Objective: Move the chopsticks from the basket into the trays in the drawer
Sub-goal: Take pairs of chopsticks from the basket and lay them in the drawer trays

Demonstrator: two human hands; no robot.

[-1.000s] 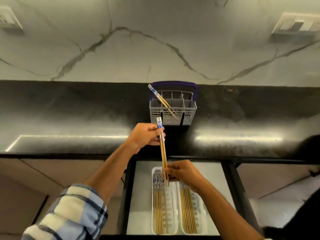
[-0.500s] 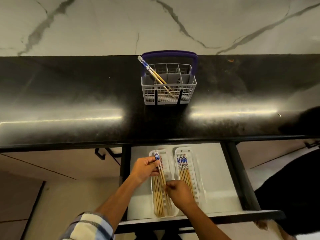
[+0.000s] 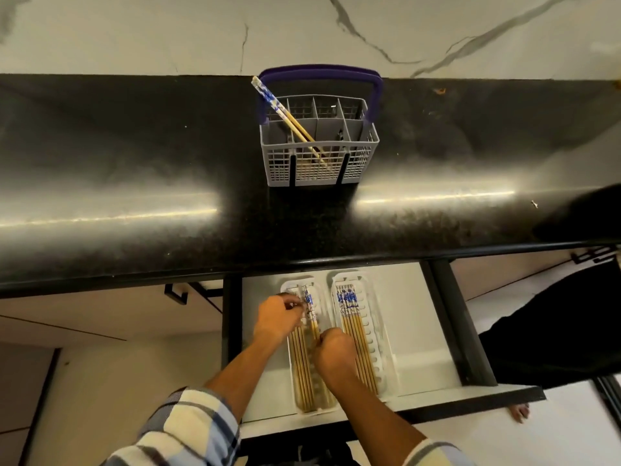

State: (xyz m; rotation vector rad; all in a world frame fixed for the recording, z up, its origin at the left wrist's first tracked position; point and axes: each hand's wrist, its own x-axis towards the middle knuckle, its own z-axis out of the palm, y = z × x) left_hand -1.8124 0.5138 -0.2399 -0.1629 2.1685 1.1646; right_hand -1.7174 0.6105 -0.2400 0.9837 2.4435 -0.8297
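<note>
Both hands (image 3: 279, 317) (image 3: 334, 354) pinch a chopstick pair (image 3: 311, 314) over the left tray (image 3: 322, 297); next I release, then fetch the basket (image 3: 319, 163) pair (image 3: 285, 112).

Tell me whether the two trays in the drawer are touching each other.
Apart. The head view shows a strip of white drawer floor between the left tray and the right tray, visible at their far ends.

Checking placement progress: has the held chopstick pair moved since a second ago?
Yes. The held pair went from above the countertop edge down into the left tray.
</note>
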